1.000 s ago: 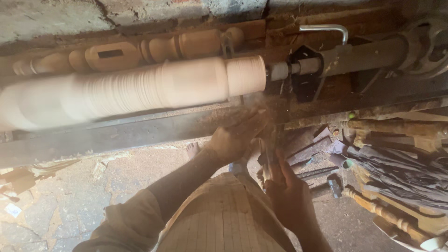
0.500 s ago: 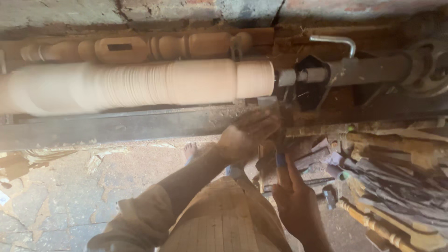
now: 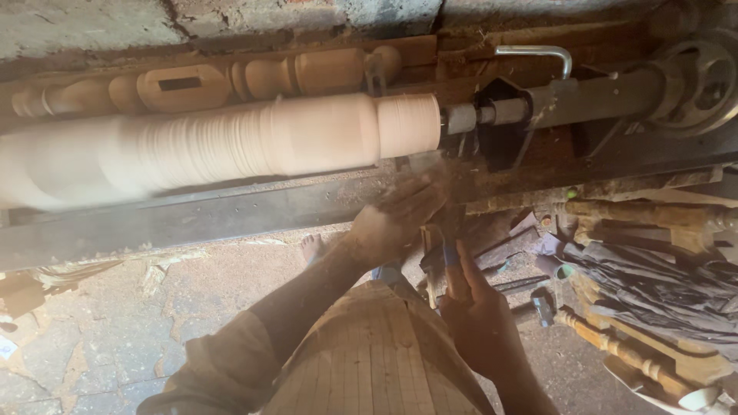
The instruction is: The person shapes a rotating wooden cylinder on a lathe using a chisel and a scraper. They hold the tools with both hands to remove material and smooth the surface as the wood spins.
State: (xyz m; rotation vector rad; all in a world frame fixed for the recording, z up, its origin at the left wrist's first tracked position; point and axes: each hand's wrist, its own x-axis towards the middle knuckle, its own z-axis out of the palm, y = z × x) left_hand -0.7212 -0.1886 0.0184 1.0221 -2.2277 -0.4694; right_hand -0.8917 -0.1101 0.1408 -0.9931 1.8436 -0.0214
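Observation:
A long pale wooden cylinder (image 3: 231,146) spins blurred on a lathe, held at its right end by the metal tailstock (image 3: 569,104). My left hand (image 3: 396,219) presses a turning tool (image 3: 434,253) down near the metal tool rest (image 3: 192,223), just under the cylinder's right end. My right hand (image 3: 477,315) grips the tool's handle lower down, close to my body. Wood dust flies around the tool's tip, which is hidden in it.
A finished turned spindle (image 3: 207,84) lies behind the lathe against the brick wall. A pile of chisels and turned wooden pieces (image 3: 638,307) lies at the right. A bare foot (image 3: 311,247) stands on the dusty floor (image 3: 92,338) below.
Both hands have stayed on the tool beneath the cylinder's right end. The view has shifted slightly, with more dust now around my left hand.

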